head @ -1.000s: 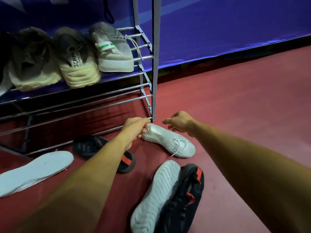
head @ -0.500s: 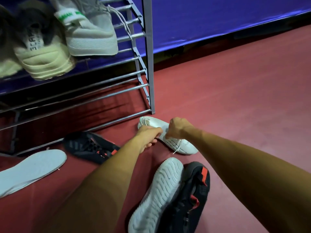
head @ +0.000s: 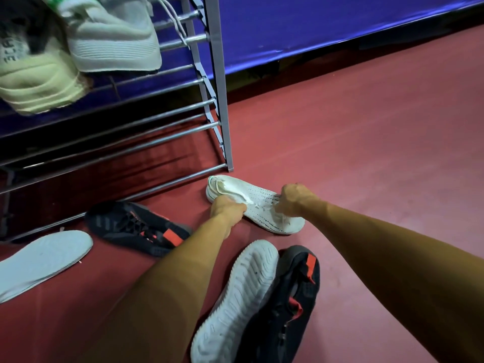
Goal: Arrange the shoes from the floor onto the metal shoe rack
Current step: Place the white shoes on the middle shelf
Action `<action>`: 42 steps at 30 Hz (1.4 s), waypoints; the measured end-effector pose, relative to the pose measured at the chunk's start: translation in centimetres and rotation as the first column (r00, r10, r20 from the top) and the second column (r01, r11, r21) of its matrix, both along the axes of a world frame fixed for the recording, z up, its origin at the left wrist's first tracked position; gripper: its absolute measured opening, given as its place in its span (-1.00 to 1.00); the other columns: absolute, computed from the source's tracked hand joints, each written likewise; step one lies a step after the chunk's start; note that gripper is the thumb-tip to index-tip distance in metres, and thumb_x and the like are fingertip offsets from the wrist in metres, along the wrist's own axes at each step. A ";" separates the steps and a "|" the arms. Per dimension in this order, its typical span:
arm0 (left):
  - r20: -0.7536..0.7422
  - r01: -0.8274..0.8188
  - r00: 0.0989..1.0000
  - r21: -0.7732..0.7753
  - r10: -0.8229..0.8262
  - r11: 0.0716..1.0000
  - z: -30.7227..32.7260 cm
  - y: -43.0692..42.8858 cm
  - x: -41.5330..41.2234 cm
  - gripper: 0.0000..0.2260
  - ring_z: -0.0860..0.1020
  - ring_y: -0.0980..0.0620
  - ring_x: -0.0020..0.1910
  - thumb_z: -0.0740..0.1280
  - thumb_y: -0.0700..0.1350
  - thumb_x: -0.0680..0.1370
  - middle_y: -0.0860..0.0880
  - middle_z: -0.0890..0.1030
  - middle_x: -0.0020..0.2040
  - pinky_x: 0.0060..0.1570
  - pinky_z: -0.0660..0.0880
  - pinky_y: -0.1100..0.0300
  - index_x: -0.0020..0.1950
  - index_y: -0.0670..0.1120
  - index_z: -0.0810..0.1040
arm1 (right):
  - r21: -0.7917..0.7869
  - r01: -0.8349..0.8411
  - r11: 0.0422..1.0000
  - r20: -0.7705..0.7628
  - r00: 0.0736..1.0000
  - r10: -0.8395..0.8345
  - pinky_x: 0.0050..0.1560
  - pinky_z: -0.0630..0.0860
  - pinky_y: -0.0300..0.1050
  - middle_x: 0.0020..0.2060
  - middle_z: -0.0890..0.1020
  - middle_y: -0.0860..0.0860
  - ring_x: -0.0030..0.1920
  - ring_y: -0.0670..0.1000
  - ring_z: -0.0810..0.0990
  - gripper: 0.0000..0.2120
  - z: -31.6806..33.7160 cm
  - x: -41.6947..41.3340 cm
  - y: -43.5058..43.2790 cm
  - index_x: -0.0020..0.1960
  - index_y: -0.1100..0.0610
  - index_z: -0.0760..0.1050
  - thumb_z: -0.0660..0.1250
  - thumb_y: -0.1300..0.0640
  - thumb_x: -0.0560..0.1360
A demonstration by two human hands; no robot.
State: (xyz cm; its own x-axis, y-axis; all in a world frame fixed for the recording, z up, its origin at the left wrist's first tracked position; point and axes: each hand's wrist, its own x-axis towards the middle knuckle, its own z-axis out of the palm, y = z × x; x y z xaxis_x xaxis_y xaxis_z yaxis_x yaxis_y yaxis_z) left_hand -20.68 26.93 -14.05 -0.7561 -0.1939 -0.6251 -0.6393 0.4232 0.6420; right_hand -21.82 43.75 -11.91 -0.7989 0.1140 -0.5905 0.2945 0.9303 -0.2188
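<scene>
A white knit shoe [head: 235,187] lies on the red floor just in front of the metal shoe rack's [head: 220,106] right post. My left hand [head: 227,208] grips the shoe's opening edge on its near side. My right hand [head: 293,199] pinches the upper near the laces. Its toe points right. A second white shoe [head: 235,294] lies sole-up near me, leaning on a black shoe with red patches [head: 290,299]. Another black and red shoe [head: 138,226] lies left of my left arm. Two pale sneakers [head: 112,38] [head: 34,77] sit on the rack's upper shelf.
A white insole [head: 42,260] lies on the floor at the left. The rack's lower bars [head: 117,142] carry nothing in view. A blue wall panel [head: 327,27] runs behind. Open red floor [head: 366,153] stretches to the right.
Both hands came together over the white shoe's middle and took hold of it. The view dropped and moved closer to the floor.
</scene>
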 end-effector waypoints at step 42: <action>-0.632 0.390 0.743 0.144 -0.219 0.910 30.8 -10.2 9.5 -0.77 0.43 0.01 -0.24 0.42 -0.33 0.47 -0.08 0.52 -0.24 -0.18 0.35 0.18 -0.21 -0.04 0.46 | -0.558 0.110 0.822 0.146 0.989 -0.033 -0.44 0.29 -0.28 -0.38 0.53 0.01 -0.42 -0.10 0.41 -0.96 27.0 12.2 -4.0 -0.06 0.17 0.52 0.37 0.27 0.56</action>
